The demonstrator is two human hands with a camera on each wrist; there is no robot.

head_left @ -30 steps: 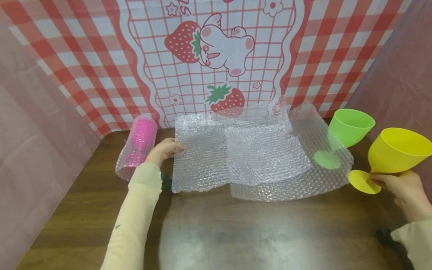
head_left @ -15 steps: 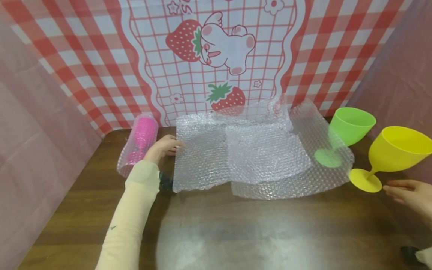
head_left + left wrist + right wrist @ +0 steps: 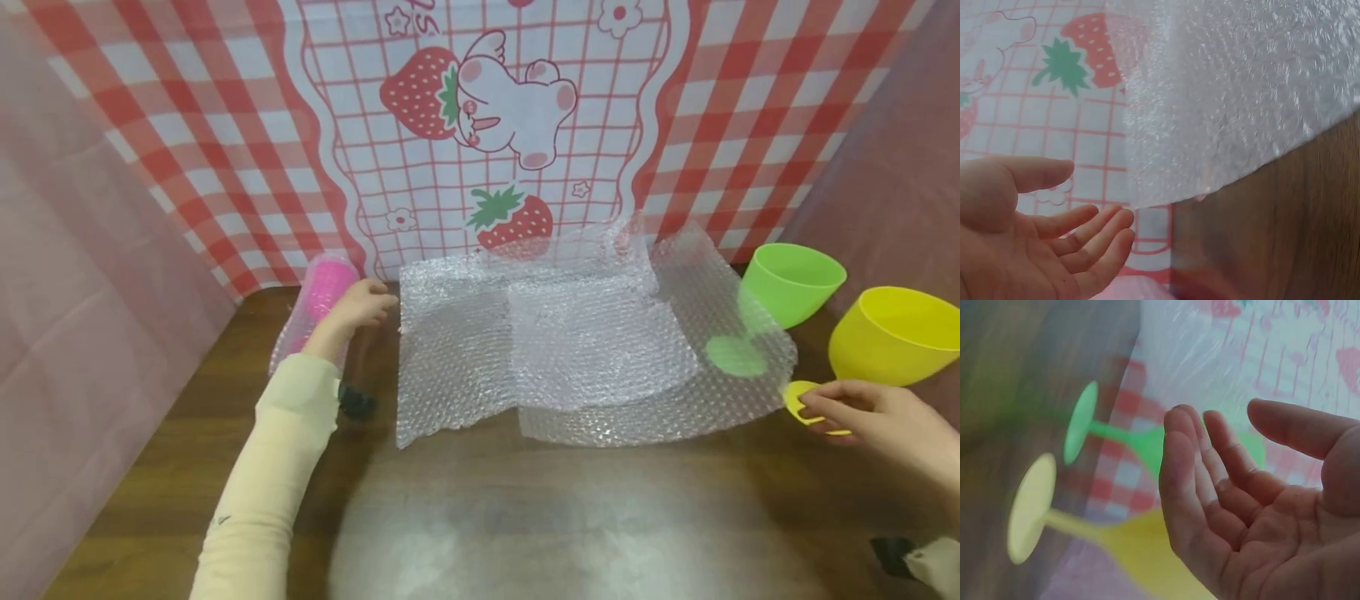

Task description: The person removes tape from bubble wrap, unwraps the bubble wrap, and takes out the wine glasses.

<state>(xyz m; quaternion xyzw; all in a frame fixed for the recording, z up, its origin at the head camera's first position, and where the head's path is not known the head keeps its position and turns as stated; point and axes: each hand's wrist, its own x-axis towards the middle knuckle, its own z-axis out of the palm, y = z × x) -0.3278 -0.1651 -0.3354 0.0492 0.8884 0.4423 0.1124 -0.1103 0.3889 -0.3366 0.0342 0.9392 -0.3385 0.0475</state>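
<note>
Sheets of clear bubble wrap lie overlapping on the table, their far edge against the backdrop. My left hand hovers at their left edge, fingers relaxed and holding nothing; in the left wrist view the fingertips are close to a corner of the wrap, and contact is unclear. Behind that arm is a pink goblet rolled in bubble wrap. At the right stands a yellow goblet, its stem hidden by my right hand, which is empty with loosely bent fingers. A green goblet stands behind, its foot under the wrap.
A red-and-white checked cloth with strawberries hangs behind the brown wooden table. Pinkish curtains close off both sides. Bare wood lies in front of the wrap.
My right hand has let go of the yellow goblet and shifted in front of its foot. My left hand has come off the wrap's edge, moving slightly up and left.
</note>
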